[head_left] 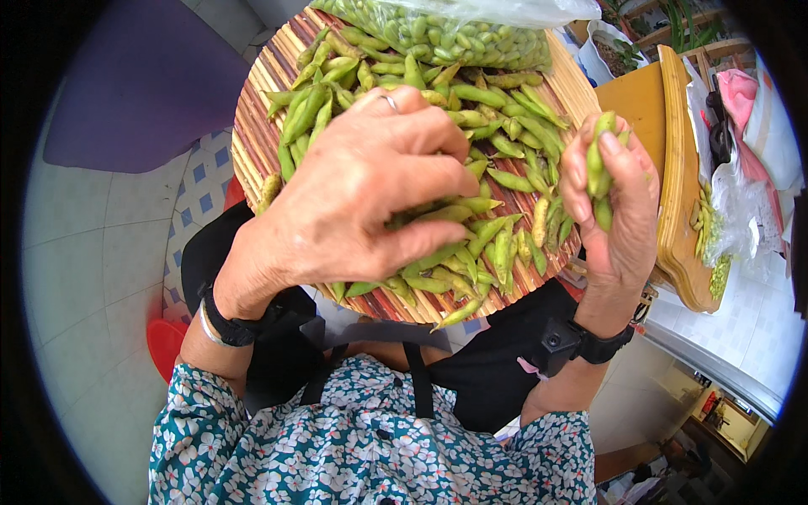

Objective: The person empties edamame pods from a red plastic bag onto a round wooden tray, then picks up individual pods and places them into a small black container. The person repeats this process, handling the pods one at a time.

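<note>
Green soybean pods (499,243) lie heaped over a round mat of reddish and tan sticks (259,120). My left hand (372,189), with a ring on one finger, reaches palm down over the heap, its fingers curled among the pods; whether it grips any is hidden. Beyond the mat's right edge, my right hand (612,183) is raised and closed around several soybean pods (600,158). A clear plastic bag of shelled green beans (467,44) rests at the far side of the mat, past the heap.
On the right is a yellow wooden surface (637,120) with more pods (706,221) and a crumpled plastic bag (745,211) beside it. A potted plant (606,53) stands at the upper right. A red plastic object (165,347) is low on the left, near a purple surface (145,82).
</note>
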`<state>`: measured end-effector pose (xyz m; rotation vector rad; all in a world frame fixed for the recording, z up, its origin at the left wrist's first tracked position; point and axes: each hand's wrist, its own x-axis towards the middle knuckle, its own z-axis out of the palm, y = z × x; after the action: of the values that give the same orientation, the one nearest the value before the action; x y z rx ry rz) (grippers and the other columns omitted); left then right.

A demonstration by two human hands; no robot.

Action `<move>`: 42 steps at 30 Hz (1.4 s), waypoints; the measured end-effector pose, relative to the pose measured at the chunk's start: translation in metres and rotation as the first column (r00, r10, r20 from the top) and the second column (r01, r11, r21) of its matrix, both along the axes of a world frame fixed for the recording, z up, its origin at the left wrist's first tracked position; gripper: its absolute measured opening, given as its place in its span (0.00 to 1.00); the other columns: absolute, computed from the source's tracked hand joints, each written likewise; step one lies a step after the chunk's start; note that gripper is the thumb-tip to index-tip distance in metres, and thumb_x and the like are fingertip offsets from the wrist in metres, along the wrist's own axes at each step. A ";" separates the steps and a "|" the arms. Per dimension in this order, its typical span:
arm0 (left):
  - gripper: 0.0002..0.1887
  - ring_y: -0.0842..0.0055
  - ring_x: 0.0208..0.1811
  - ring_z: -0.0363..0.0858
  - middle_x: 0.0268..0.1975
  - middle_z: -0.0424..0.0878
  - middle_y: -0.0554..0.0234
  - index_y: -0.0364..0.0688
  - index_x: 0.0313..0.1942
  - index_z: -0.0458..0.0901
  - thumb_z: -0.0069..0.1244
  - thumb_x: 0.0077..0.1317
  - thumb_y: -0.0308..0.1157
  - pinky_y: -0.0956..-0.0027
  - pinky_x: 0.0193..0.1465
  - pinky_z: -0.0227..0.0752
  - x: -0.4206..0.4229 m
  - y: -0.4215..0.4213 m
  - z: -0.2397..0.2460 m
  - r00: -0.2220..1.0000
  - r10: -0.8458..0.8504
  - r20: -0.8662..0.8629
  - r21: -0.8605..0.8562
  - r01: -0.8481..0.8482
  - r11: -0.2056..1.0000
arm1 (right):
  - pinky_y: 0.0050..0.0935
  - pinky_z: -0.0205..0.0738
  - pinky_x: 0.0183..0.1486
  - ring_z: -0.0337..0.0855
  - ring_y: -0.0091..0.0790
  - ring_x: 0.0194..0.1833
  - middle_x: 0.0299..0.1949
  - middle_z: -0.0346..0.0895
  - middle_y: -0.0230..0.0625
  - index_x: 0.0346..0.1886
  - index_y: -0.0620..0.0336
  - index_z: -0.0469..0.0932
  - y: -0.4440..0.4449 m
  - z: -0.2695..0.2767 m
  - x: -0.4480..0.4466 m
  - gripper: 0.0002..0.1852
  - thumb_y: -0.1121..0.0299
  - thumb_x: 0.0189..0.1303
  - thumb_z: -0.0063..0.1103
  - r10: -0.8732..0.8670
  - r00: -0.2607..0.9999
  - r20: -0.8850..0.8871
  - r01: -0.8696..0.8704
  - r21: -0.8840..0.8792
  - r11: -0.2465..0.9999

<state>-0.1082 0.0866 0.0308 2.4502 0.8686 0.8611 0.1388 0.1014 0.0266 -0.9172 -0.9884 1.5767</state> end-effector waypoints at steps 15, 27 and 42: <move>0.16 0.62 0.49 0.78 0.45 0.79 0.57 0.39 0.40 0.82 0.66 0.50 0.24 0.63 0.51 0.73 -0.007 0.004 -0.001 0.975 0.219 -0.039 0.042 -0.217 0.975 | 0.16 0.64 0.25 0.75 0.18 0.24 0.30 0.81 0.31 0.39 0.62 0.83 -0.012 0.017 0.006 0.05 0.76 0.61 0.67 0.121 0.906 0.405 -0.235 0.247 0.940; 0.14 0.61 0.49 0.79 0.45 0.81 0.57 0.39 0.40 0.83 0.64 0.53 0.26 0.60 0.52 0.72 -0.005 0.005 -0.007 0.974 0.223 -0.037 0.023 -0.222 0.975 | 0.38 0.77 0.34 0.85 0.47 0.32 0.32 0.84 0.44 0.42 0.57 0.84 -0.031 0.014 -0.014 0.13 0.75 0.52 0.70 -0.124 0.161 0.979 -0.695 0.202 0.690; 0.14 0.61 0.48 0.74 0.48 0.77 0.59 0.41 0.35 0.85 0.68 0.48 0.34 0.58 0.54 0.66 0.007 0.000 0.000 0.970 0.134 -0.204 0.129 -0.109 0.986 | 0.14 0.60 0.24 0.70 0.14 0.24 0.23 0.74 0.27 0.39 0.62 0.78 -0.019 0.015 -0.005 0.05 0.71 0.70 0.59 0.212 0.916 0.340 -0.215 -0.032 0.976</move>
<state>-0.1008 0.0865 0.0305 2.6503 1.0822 0.7185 0.1341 0.0820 0.0417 -1.1354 -1.3766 1.6238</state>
